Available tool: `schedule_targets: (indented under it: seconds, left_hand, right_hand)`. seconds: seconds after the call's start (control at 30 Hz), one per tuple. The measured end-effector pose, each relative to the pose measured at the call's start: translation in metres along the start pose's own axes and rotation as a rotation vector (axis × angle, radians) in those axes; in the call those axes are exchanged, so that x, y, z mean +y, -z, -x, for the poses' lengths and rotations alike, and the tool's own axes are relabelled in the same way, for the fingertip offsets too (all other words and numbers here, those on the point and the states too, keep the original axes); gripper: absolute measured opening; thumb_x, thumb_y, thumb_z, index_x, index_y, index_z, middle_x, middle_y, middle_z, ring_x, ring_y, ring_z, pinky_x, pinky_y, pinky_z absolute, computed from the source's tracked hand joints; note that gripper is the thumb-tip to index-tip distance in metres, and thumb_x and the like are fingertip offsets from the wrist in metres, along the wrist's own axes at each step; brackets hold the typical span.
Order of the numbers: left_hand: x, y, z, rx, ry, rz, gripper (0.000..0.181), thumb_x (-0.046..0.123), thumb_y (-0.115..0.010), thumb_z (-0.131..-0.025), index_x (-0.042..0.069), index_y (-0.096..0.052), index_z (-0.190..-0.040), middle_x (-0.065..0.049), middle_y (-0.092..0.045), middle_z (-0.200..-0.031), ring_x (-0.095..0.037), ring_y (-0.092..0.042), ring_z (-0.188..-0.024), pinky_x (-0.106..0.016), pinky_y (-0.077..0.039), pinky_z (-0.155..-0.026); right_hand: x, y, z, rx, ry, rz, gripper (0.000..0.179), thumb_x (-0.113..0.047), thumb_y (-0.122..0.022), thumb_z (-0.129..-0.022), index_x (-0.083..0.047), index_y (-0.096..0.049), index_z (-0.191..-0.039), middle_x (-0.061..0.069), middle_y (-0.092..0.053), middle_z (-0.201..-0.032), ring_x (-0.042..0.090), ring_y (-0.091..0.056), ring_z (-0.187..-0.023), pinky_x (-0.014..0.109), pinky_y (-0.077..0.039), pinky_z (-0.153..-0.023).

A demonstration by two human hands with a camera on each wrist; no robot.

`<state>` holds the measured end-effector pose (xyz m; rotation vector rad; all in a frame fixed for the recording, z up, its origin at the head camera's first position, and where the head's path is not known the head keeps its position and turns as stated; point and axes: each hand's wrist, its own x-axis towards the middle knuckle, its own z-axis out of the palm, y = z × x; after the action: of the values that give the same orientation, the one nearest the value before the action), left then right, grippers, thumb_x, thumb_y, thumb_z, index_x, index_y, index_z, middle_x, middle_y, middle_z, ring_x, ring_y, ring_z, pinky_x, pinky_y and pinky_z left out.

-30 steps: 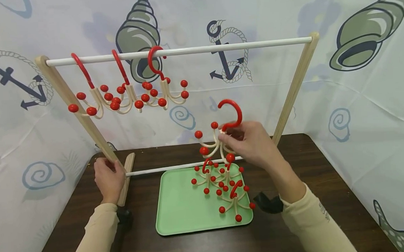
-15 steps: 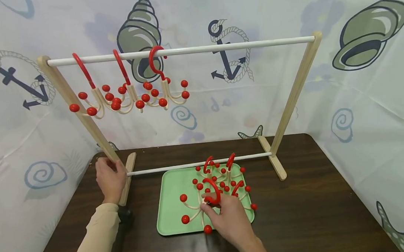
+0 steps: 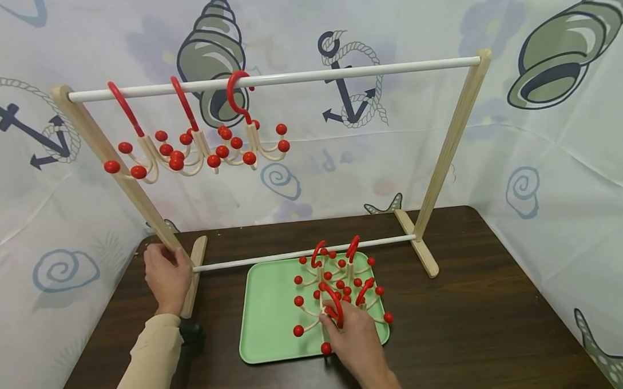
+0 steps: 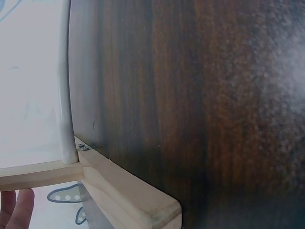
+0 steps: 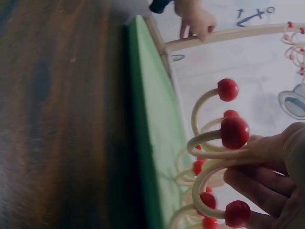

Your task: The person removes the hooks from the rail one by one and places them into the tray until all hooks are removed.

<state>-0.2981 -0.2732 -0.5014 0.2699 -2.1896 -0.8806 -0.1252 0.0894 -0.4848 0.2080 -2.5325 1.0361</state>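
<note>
Item one: my left hand (image 3: 167,279), bare, fingers curled in a grip; left arm stretched forward in a long cream fabric sleeve (image 3: 144,360). Item two: my right hand (image 3: 356,337), bare, nearer my body, thumb and fingers bent to a pinch, right wrist (image 3: 384,382) partly in view.

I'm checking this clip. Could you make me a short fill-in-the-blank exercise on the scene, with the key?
1. The left hand grips a post made of ____.
2. The right hand holds a hanger whose hook is coloured ____.
3. The top bar carries ____ hangers.
4. The tray on the table is coloured ____.

Missing words: wood; red; three; green.
</note>
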Motion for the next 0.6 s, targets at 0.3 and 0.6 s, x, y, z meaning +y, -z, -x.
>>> schedule_targets:
  seconds: [0.3,0.6]
  left_hand:
    - [-0.004,-0.003,0.0,0.028,-0.036,0.005,0.023,0.014,-0.059,-0.092,-0.004,-0.05,-0.104,-0.021,-0.049,-0.097,-0.039,-0.051,-0.084,-0.052,-0.033,-0.069]
    - [-0.007,-0.003,-0.002,0.026,-0.03,-0.009,0.025,0.015,-0.059,-0.092,-0.004,-0.05,-0.105,-0.021,-0.049,-0.097,-0.038,-0.051,-0.084,-0.051,-0.033,-0.068]
  right_hand:
    - [0.015,-0.018,0.004,0.067,0.051,0.119,0.022,-0.014,-0.085,-0.075,-0.017,-0.063,-0.076,-0.01,-0.057,-0.068,0.006,-0.054,-0.06,0.025,-0.043,-0.054]
    - [0.025,-0.023,0.001,0.05,-0.005,0.134,0.019,-0.017,-0.083,-0.077,-0.015,-0.064,-0.075,-0.006,-0.061,-0.068,0.008,-0.052,-0.055,0.025,-0.041,-0.05]
